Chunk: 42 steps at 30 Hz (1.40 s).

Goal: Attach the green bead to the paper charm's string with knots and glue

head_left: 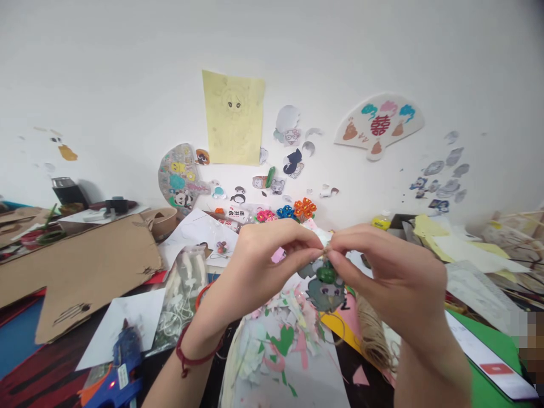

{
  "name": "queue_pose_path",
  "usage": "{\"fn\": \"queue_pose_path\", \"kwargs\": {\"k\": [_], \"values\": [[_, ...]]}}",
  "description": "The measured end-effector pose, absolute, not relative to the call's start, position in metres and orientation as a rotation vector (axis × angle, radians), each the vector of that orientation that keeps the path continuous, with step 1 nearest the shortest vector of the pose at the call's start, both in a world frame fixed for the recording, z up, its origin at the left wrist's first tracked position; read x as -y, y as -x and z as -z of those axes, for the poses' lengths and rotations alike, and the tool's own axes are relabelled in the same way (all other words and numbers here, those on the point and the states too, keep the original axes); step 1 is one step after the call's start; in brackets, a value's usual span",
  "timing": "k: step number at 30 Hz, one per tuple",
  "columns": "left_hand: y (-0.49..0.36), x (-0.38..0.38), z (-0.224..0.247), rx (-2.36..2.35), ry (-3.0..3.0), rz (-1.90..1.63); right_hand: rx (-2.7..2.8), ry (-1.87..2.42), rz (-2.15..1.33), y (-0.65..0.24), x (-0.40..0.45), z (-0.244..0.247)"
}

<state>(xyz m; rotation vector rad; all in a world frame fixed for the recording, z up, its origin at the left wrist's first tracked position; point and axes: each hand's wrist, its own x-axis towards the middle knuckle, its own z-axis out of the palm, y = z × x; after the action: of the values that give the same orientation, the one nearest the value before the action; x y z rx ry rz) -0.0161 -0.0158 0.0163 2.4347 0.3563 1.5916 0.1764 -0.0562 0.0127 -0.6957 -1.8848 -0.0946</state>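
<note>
My left hand [259, 266] and my right hand [391, 272] meet in front of me, their fingertips pinching a short strand of jute twine [325, 248] against a small white paper piece [321, 235]. Below the fingertips hangs a grey paper cut-out of a round bird [326, 294] with a green lump [326, 275] on top. A loose bundle of the same twine [374, 334] lies under my right hand. A red cord bracelet [198, 351] circles my left wrist.
A blue hot glue gun [125, 360] lies at the near left, beside a clear bag of white pieces [182, 289]. Cut paper scraps [283, 354] pile up below my hands. Cardboard sheets [85, 266] spread left, yellow papers [463, 249] lie right, and paper crafts decorate the wall behind.
</note>
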Motion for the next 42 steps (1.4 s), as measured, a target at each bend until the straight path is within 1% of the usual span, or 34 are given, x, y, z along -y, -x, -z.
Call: {"fn": "queue_pose_path", "kwargs": {"k": [7, 15, 28, 42], "values": [[0.0189, 0.0179, -0.0177, -0.373, -2.342, -1.471, 1.895, 0.72, 0.021, -0.1777, 0.0558, -0.0136], [0.0194, 0.0163, -0.0162, -0.364, -2.367, -1.445, 1.922, 0.731, 0.003, -0.1794, 0.0559, -0.0128], [0.0137, 0.0144, -0.0164, -0.334, -2.207, -1.421, 1.95, 0.708, -0.015, -0.1801, 0.0575, -0.0152], [0.0147, 0.0134, -0.0155, -0.316, -2.178, -1.398, 1.986, 0.716, -0.059, -0.1825, 0.0614, -0.0153]]}}
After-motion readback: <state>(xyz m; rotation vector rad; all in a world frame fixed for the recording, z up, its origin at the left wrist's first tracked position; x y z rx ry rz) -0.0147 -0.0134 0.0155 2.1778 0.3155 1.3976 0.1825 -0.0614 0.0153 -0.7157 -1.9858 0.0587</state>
